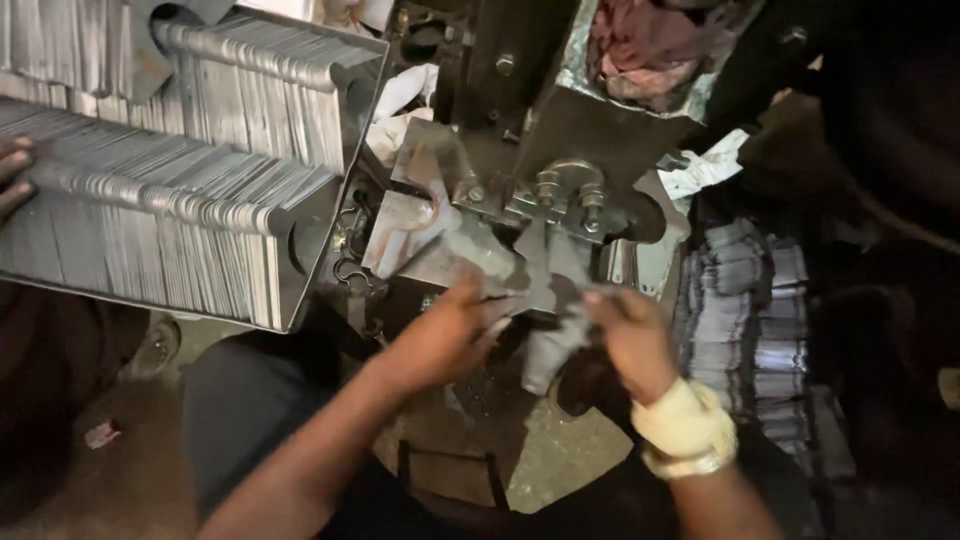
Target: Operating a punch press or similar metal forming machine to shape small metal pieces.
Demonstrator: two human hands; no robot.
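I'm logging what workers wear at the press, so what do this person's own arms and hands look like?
Both forearms are bare, with no sleeves and no gloves. The right wrist is wrapped in a thick cream cloth band with a pale bracelet-like ring at its lower edge. The left hand and right hand show no rings that can be made out.

Grey metal plates [180, 215], cream wrist wrap [685, 425], pink rag [640, 45].

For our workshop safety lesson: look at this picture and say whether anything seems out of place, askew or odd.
Yes. Both bare hands, the left hand and right hand, work right under the press tool, gripping a metal blank. Crumpled cloth lies on the machine, and the finished stack at right leans unevenly.
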